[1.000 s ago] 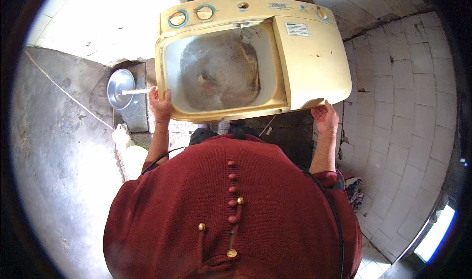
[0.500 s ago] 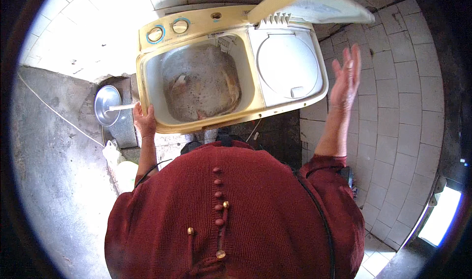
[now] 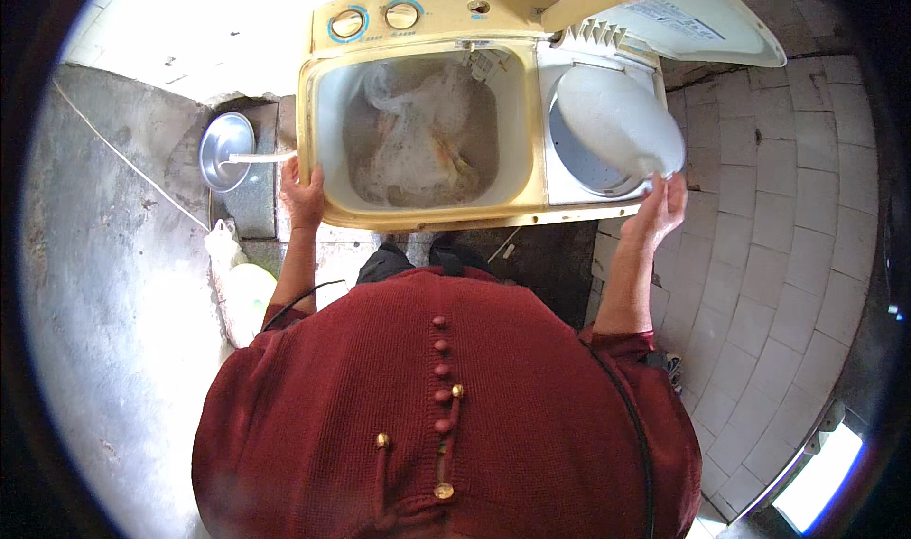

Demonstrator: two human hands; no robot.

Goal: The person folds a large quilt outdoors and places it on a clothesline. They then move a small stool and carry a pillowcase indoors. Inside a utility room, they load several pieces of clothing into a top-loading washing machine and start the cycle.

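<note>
left hand [image 3: 304, 195] grips the yellow washing machine [image 3: 427, 218] front rim, steadying it | right hand [image 3: 657, 212] pinches the white inner lid [image 3: 619, 121], tilted up over the spinner tub [image 3: 581, 164] | outer lid [image 3: 664, 8] propped open | wash tub [image 3: 418, 131] full of sudsy laundry

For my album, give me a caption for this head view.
Left hand on the rim of a yellow twin-tub washing machine, right hand lifting the round white inner lid.
</note>
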